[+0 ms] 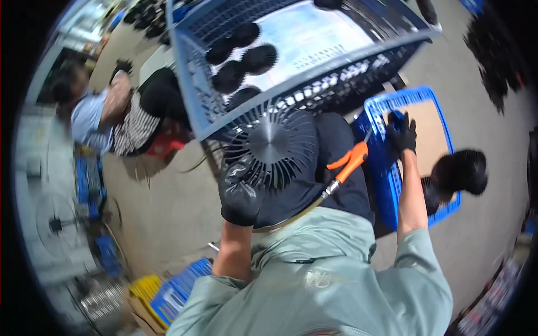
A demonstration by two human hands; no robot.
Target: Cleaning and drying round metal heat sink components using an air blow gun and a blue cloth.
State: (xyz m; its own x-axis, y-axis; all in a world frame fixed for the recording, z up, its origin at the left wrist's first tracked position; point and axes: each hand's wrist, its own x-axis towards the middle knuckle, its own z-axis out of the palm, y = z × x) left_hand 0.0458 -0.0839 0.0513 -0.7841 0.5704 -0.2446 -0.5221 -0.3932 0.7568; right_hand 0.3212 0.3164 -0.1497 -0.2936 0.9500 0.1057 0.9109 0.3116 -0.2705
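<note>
My left hand (241,190), in a black glove, is closed on the edge of a round black finned heat sink (269,140). Its smooth disc faces up and thin fins radiate all round, above my lap. My right hand (402,134), also gloved in black, reaches over the near-left side of a blue crate (386,185) with its fingers apart. A dark blue patch shows between those fingers; I cannot make out what it is. An orange air blow gun (352,161) on a hose rests between my legs and that crate, its nozzle pointing at the crate wall.
A large grey-blue crate (196,106) ahead holds several black finned parts (260,59) on a pale sheet. More finned parts (459,171) sit at the right crate's near corner, beside brown cardboard (431,134). Another person (120,112) sits at left, near a standing fan (55,225).
</note>
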